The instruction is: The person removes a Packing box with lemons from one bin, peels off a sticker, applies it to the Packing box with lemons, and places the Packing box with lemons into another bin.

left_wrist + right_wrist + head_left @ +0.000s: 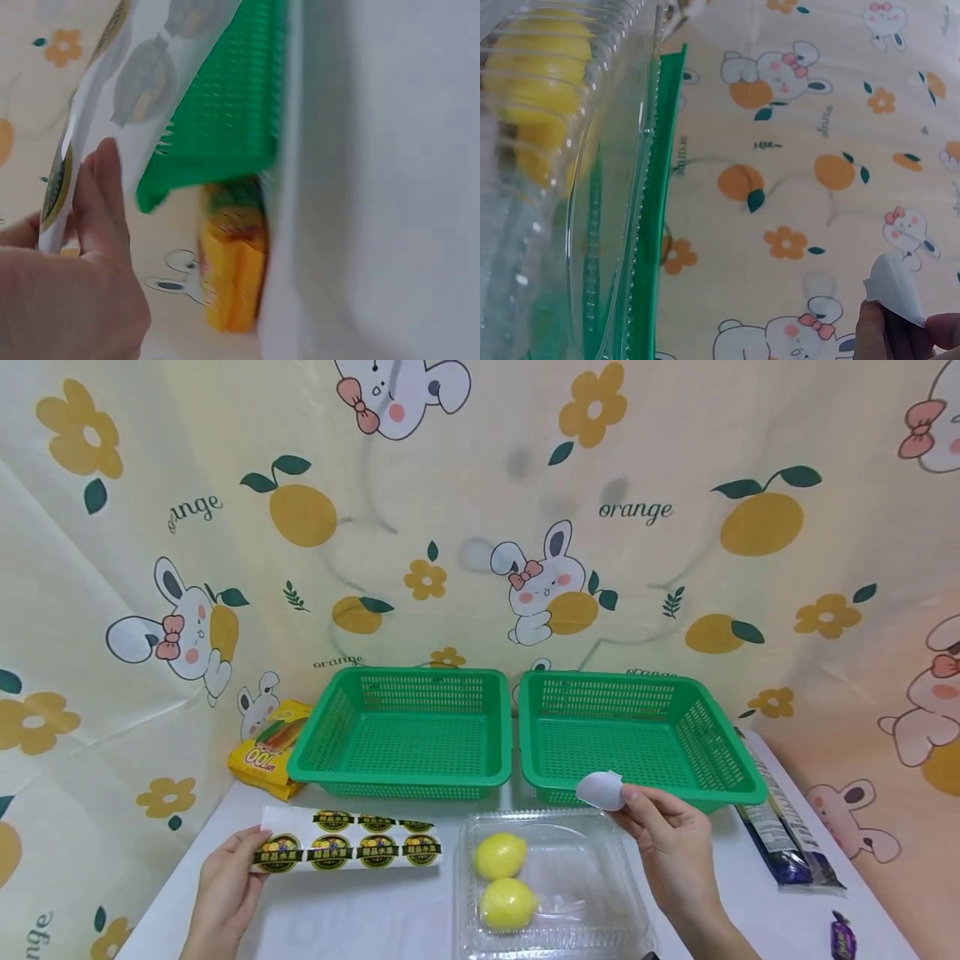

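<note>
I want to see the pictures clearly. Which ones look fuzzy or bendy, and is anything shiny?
Head view: sharp, though the cloth backdrop bows outward at the edges; the clear plastic box shows soft glare. Left wrist view: blurry, with the left hand and sticker sheet too close to focus. Right wrist view: the box looms smeared and glinting, while the sticker looks fairly crisp.

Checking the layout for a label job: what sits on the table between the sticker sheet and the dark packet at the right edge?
In the head view, the clear clamshell with two lemons lies between the sticker sheet and dark packet.
</note>
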Available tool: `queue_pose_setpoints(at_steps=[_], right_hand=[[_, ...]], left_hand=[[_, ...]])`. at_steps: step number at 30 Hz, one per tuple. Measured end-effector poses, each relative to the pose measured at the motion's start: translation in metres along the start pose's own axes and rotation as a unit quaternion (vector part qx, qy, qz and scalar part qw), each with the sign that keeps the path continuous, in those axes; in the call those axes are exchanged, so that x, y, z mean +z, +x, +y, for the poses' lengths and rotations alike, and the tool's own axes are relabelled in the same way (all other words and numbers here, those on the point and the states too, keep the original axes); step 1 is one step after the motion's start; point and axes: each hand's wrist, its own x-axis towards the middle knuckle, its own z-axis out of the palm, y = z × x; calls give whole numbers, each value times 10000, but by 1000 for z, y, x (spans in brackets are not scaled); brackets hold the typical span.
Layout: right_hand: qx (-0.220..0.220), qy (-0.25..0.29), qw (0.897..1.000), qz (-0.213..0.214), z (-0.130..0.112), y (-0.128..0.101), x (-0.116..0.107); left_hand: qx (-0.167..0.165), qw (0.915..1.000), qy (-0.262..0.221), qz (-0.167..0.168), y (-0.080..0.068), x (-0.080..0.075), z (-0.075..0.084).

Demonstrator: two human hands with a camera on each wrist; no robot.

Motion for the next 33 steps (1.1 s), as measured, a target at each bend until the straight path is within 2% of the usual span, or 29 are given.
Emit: queue_pose_setpoints(at_steps=[3,7,10,14,20,22,25,28,31,33], right_hand=[[48,-58,9999,102,0,0,-2],[65,-86,9998,191,0,-1,-8],[-9,5,9998,191,0,-1,-12],[-142,140,9997,143,-1,-2,-16],[-189,199,9995,170,0,-3,-20],[-196,226,9994,190,0,-3,-20],[-187,264,9993,205,1,-3,-20],[-146,227,9994,228,3,-4,-18],[-62,70,9995,292,5,-5,-16],[-42,-33,9994,331,7,-7,-14]], left_hand=[[255,9959,857,165,10,-2,-6],[783,9797,1792,443,20,-2,-11],[1104,9687,2167,501,23,-1,-14],[1290,9552,2620,476,25,2,-16],[1424,9526,2687,34,22,8,-14],[1552,9469,2816,50,17,12,-11],[1955,9401,2788,162,5,23,-5],[2460,9401,2361,60,-12,45,3],[2961,9384,1727,-446,-36,77,12],[3267,9301,1384,-952,-57,102,17]])
